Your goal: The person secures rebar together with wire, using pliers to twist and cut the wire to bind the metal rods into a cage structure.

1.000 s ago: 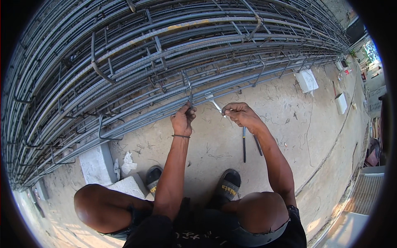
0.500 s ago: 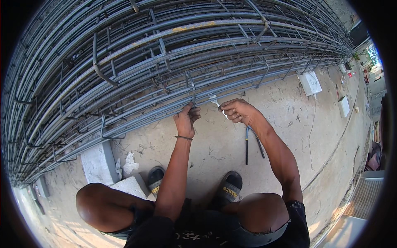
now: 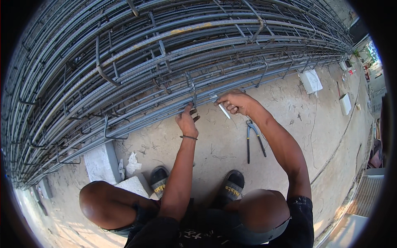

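Right hand point(image 3: 235, 101) has shifted left along the rebar cage point(image 3: 165, 62), white block point(image 3: 311, 81) beyond

A single head-worn fisheye view looks steeply down from close above the crouching person's knees, facing forward over the concrete ground point(image 3: 231, 144) to the rebar cage point(image 3: 165, 62), whose bars bend toward the picture's dark round rim.

one pliers point(image 3: 253, 138), two sandals point(image 3: 159, 180), four concrete blocks point(image 3: 101, 162).
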A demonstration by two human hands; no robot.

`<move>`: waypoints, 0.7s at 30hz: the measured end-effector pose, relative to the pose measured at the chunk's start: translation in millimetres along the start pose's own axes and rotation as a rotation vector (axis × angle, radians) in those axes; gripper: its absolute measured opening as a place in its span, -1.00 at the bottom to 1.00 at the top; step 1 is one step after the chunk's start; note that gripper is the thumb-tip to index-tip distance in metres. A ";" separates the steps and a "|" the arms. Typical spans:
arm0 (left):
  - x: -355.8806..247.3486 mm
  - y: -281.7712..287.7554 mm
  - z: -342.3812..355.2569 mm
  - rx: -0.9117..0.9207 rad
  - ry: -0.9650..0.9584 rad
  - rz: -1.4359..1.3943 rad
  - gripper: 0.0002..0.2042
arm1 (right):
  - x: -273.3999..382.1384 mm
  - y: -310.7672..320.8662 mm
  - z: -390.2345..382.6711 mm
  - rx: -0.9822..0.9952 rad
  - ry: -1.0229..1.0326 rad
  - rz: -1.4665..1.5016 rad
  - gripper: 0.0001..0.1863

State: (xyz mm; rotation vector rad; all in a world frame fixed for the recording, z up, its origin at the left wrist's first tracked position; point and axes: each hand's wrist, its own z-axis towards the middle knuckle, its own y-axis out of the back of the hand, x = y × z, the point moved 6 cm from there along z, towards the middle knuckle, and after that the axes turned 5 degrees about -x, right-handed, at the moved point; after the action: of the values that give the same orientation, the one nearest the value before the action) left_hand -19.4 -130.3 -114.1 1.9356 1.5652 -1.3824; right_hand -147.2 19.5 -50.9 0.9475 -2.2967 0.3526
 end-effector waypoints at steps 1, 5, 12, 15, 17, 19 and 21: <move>-0.6 -0.4 0.0 -0.024 -0.003 -0.004 -0.73 | 8.3 4.7 5.0 -0.123 0.280 -0.232 -0.76; -1.4 5.0 7.4 -0.032 -0.058 0.085 -0.72 | 18.1 -27.8 -21.8 -0.386 0.904 -0.911 -0.72; -3.2 -0.4 8.2 0.011 -0.157 0.066 -0.77 | 21.9 -53.6 -32.8 -0.525 1.049 -1.387 -0.58; -4.4 3.2 8.2 0.042 -0.198 0.022 -0.78 | 26.0 -75.2 -26.4 -0.483 1.086 -1.513 -0.60; -7.4 1.7 9.6 0.068 -0.233 -0.014 -0.79 | 28.5 -81.8 -24.7 -0.471 1.114 -1.535 -0.62; -10.0 -0.5 8.6 0.095 -0.275 -0.031 -0.80 | 27.4 -82.4 -25.3 -0.483 1.112 -1.523 -0.64; -12.8 -1.2 5.1 0.112 -0.333 0.018 -0.83 | 23.2 -75.9 -22.9 -0.502 1.173 -1.325 -0.64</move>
State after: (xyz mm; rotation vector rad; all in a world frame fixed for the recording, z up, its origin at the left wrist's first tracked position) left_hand -22.3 -141.1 -105.9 1.6642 1.3363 -1.7131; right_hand -96.1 -36.3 -17.8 1.2529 -0.4163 -0.2242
